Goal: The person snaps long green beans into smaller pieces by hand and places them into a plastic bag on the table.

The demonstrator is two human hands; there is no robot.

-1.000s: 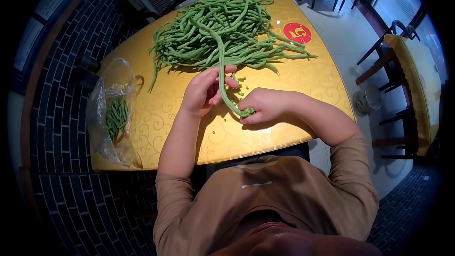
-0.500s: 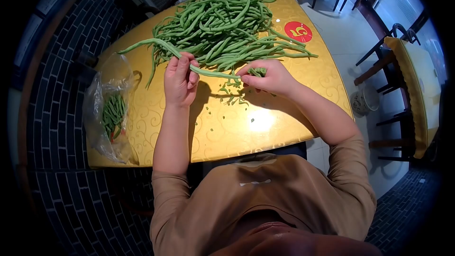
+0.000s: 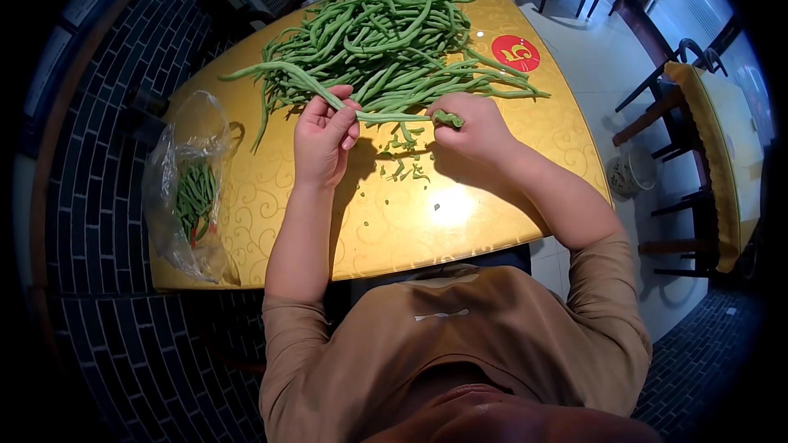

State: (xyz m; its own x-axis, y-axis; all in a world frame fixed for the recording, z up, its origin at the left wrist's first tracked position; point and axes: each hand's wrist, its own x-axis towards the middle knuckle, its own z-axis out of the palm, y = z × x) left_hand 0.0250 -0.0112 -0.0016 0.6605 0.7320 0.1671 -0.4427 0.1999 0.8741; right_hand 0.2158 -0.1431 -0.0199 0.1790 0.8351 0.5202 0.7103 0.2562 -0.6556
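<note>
Along the near edge of the table (image 3: 271, 234), bare surface extends from the bag (image 3: 164, 197) at left to the right forearm (image 3: 558, 193), divided by the left forearm (image 3: 302, 226). Bare surface also separates the scraps (image 3: 402, 168) from that edge. On the far side, clearance is tight: the pile (image 3: 377, 45) sits just beyond both hands. A further bare strip lies at right, between the red disc (image 3: 515, 52) and the right edge. The bean (image 3: 392, 117) is held in front of the pile, spanning the two hands. Its long axis runs crosswise, left to right. The free end points left and away, over the pile's left side; the other section runs nearly level to the right. The bean is long, slim and pale green, with a bend at the left hand (image 3: 325, 125). Left hand: thumb and fingers pinched on the bean. Right hand (image 3: 472, 127): fingers curled around a bunch of short green ends (image 3: 448, 119). The bean meets its fingertips; from here I cannot tell whether they grip it.
</note>
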